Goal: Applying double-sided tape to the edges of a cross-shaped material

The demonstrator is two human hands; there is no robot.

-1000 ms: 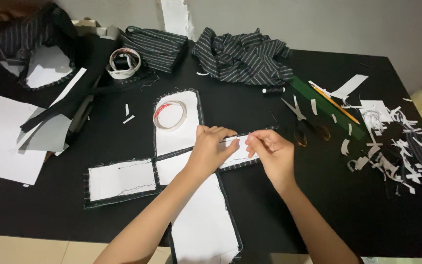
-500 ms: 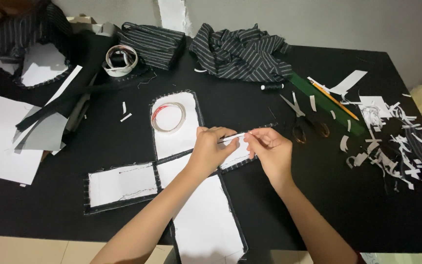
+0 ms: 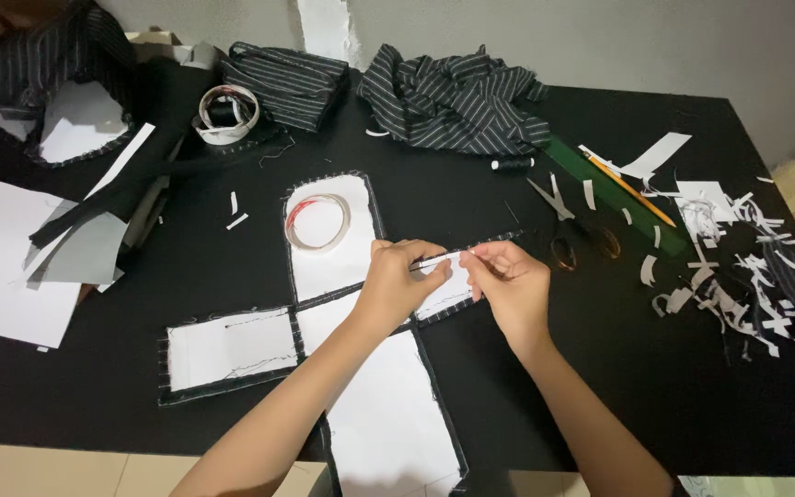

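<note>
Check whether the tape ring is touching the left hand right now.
Apart. The head view shows the tape ring lying on the white cross-shaped piece, with a bare white stretch between it and the left hand, which pinches a small white strip.

The right hand [image 3: 511, 288] has drawn closer to the left hand [image 3: 396, 281] along the white strip [image 3: 438, 260].

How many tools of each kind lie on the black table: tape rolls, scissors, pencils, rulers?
Tape rolls: 2, one on the white cross-shaped piece, one near the striped cloth
Scissors: 1
Pencil: 1
Green ruler: 1
Total: 5
</note>
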